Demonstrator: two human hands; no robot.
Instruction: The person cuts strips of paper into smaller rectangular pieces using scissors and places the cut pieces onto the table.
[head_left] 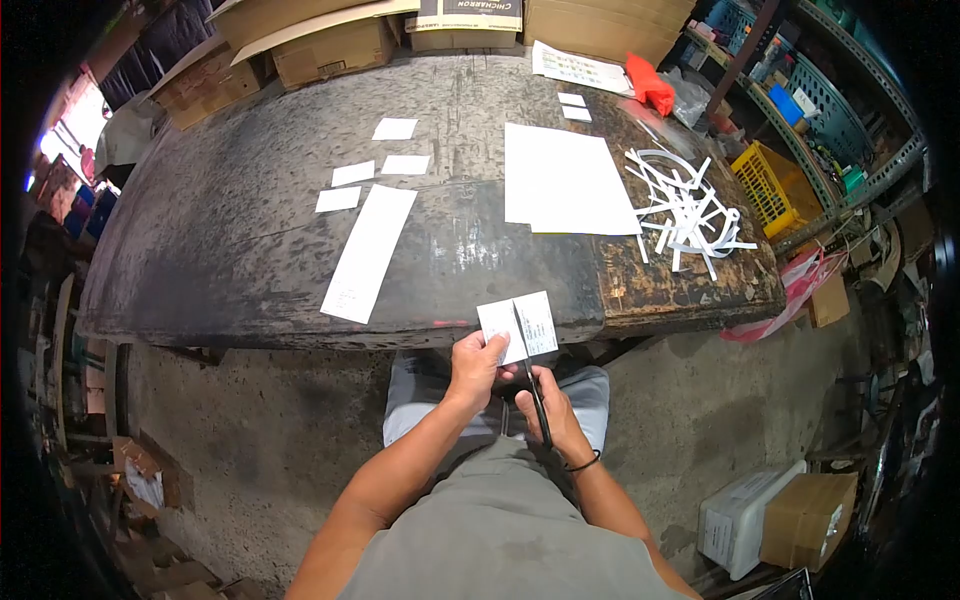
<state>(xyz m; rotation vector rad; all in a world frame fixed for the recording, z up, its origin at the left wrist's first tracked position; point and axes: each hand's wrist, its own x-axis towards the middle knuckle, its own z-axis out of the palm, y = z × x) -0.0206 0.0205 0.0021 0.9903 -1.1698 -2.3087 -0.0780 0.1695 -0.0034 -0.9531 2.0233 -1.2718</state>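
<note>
Job looked partway, I'd say: small cards (405, 164) lay cut on the table (230, 250), scraps (690, 220) piled R, w/ the long strip (372, 250) & big sheets (570, 180) not cut down. Just by its near edge, your L hand (474, 372) pinched the paper (541, 322) btwn thumb & fingers; your R hand (560, 412) curled round the scissors (541, 408), blades across it, long axis pointing away, tips a bit L.
</note>
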